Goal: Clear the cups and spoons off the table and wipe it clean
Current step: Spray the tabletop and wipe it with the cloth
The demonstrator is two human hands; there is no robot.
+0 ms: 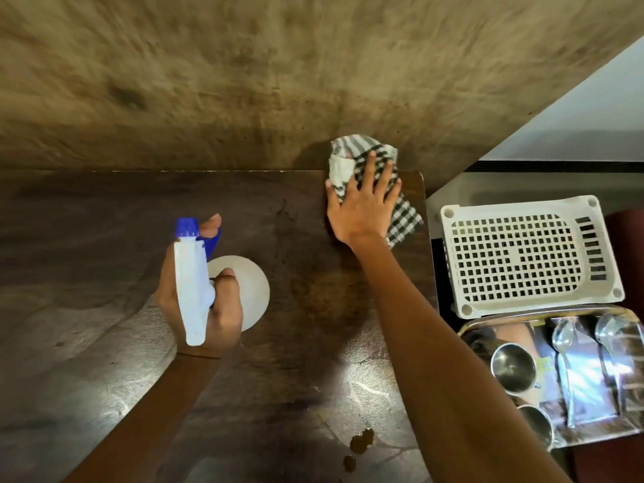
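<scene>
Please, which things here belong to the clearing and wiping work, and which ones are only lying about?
Belong to the job: table, brown spill on it, checked cloth under the right hand, spray bottle in the left hand, steel cups and spoons on the tray.
Only lying about: white perforated basket, beside the tray.

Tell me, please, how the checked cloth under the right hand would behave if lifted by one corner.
The checked cloth is bunched and creased under the right hand, so it would probably hang limp. It looks thin, so likely light. Pushed flat on the table, it should slide rather than roll.
</scene>
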